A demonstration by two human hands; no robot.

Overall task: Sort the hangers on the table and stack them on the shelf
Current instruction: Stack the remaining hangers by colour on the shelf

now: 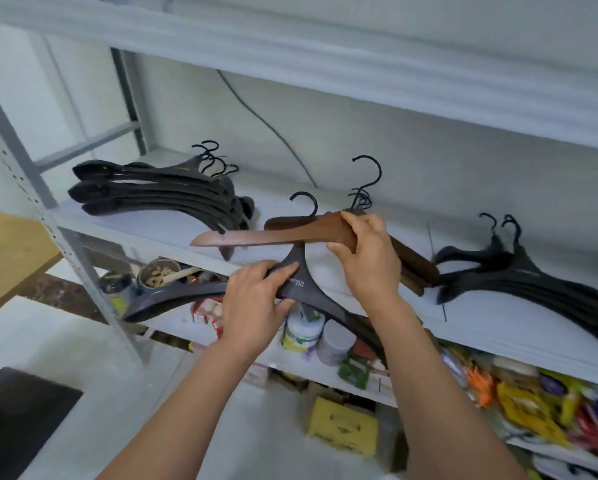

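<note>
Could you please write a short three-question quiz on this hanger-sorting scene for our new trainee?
1. True or false: the left hand grips the dark hanger near its neck.
2. Which hanger does the right hand hold? A) a white one B) the brown wooden hanger C) none
3. How many hanger piles already lie on the shelf?

Key:
1. True.
2. B.
3. Three: the left black pile, the brown pile in the middle, the right black pile.

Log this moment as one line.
left hand: grips dark hanger | right hand: grips brown wooden hanger over brown stack | shelf: three stacks
</note>
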